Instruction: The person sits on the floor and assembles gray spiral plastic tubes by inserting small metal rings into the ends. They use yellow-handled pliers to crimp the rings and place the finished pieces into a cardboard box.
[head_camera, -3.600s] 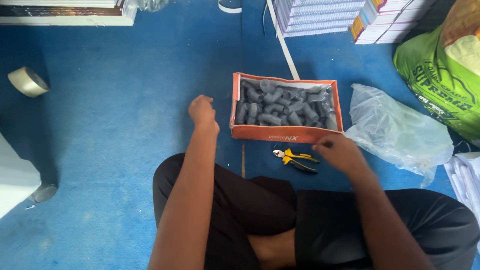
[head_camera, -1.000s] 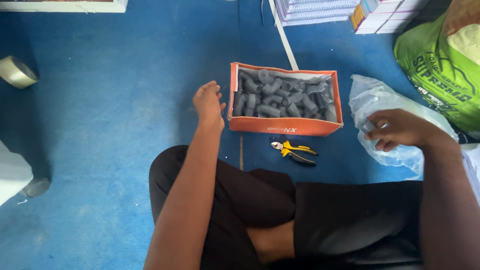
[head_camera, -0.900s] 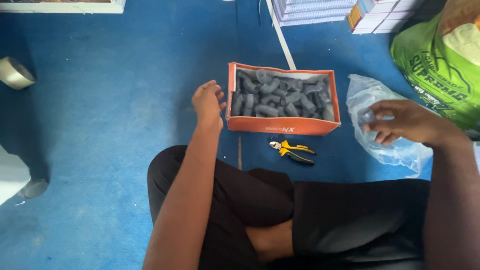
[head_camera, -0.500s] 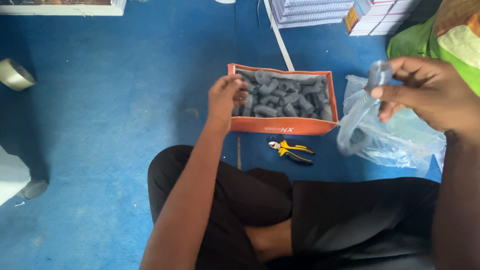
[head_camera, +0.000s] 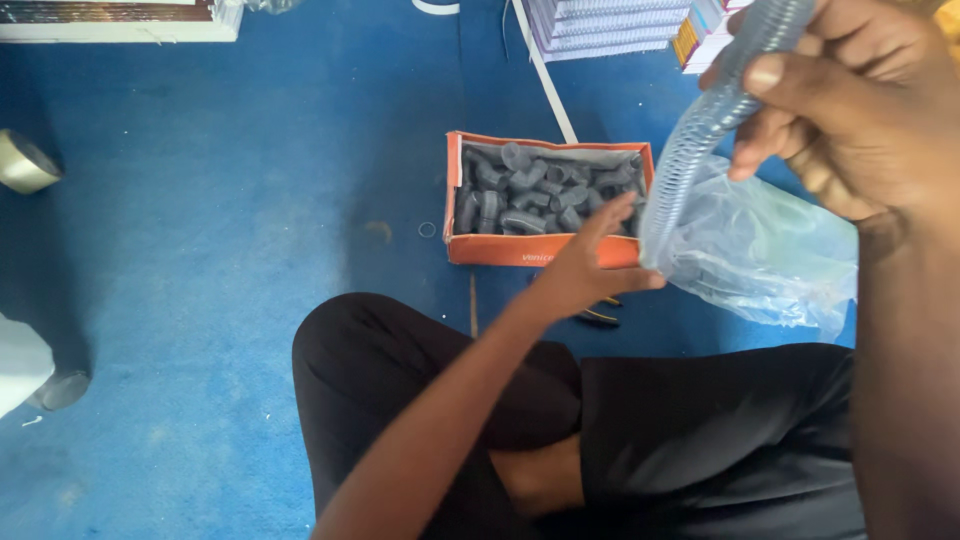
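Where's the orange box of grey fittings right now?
Head view, centre: the orange box sits on the blue floor, just beyond the left hand, left of the clear plastic bag.

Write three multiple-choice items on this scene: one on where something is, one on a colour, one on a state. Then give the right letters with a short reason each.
1. Where is the orange box?
A. On the blue floor ahead of the person's knees
B. On a shelf
C. In the person's lap

2. What colour are the pieces that fill the box?
A. Yellow
B. Grey
C. White

3. What is the right hand doing?
A. Lying flat on the floor
B. Resting on a knee
C. Gripping a clear ribbed hose

Answers:
1 A: the box sits on the floor just beyond the crossed legs.
2 B: every piece in the box is grey.
3 C: the fingers close around the hose's upper part, while the left hand reaches to its lower end by the clear plastic bag.
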